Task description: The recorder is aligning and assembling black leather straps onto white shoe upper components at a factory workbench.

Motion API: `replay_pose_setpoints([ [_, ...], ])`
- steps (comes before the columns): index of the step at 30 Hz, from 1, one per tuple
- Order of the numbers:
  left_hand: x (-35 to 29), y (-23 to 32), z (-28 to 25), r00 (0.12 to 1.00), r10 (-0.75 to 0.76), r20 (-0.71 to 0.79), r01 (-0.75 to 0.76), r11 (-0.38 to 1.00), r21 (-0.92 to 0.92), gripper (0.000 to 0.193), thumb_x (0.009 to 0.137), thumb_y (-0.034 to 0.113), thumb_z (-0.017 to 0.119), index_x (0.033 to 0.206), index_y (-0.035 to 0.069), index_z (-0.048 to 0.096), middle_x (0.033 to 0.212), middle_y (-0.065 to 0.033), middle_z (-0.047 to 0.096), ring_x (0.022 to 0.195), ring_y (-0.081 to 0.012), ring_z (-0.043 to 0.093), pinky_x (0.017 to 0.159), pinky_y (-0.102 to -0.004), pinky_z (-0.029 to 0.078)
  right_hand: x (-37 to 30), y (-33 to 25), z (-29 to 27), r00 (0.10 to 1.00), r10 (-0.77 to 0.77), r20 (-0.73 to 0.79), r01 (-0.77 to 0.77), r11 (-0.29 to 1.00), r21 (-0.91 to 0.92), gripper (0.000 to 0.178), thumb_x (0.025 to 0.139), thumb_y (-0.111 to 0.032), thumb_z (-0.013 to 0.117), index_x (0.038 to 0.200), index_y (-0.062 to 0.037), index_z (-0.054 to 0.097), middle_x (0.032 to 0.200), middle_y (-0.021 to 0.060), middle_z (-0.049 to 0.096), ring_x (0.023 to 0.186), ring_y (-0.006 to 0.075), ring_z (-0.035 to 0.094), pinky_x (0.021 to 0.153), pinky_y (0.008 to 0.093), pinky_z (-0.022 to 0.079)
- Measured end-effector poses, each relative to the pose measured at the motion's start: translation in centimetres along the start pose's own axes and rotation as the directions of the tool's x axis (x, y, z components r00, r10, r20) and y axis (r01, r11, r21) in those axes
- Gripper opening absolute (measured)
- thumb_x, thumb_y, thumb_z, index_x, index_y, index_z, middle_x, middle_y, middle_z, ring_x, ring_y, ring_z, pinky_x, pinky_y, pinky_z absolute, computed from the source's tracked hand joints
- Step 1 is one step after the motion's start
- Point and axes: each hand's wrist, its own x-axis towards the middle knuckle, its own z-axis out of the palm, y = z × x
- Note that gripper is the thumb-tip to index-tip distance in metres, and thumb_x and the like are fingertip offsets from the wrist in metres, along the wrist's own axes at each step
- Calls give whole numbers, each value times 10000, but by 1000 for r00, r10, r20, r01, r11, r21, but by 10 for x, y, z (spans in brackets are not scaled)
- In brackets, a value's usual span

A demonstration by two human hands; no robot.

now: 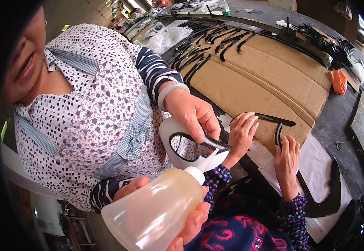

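My left hand (241, 138) has its fingers closed over a long thin black strip (278, 120) at the near edge of the cardboard. To its right, my right hand (288, 161) grips the lower end of a short curved black strip (278, 133) with a pale edge. At my left, a co-worker's hand (192, 111) holds a white ring-shaped piece (171, 129) with a black-lined opening. The co-worker's other hand wraps a translucent squeeze bottle (154, 209) of yellowish liquid, its nozzle pointing at the black lining.
A brown cardboard sheet (257, 75) covers much of the table, with several curved black strips (228, 39) along its far side. White paper (320, 167) bears a large black U-shaped piece (334, 196). An orange container (338, 82) stands at right; clear plastic bags (165, 37) lie far left.
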Motion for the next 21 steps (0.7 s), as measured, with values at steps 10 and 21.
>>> replay_pose_setpoints([
  [10,-34,5,0,995,43,-86,-46,998,-34,187,915,50,632,1097,45,674,1143,-74,659,1090,-268,604,948,-384,468,-2,3,10,996,-2,-92,1,1000,-13,351,820,-87,669,1153,-43,570,1163,115,543,1058,312,522,865,414,412],
  [21,-40,29,-8,993,109,-35,-109,994,-22,238,879,3,631,1105,65,675,1174,-65,650,1118,-255,597,959,-372,452,-4,4,8,994,-19,-110,20,1000,8,325,847,-89,651,1159,-42,570,1170,120,545,1079,317,516,880,426,413],
])
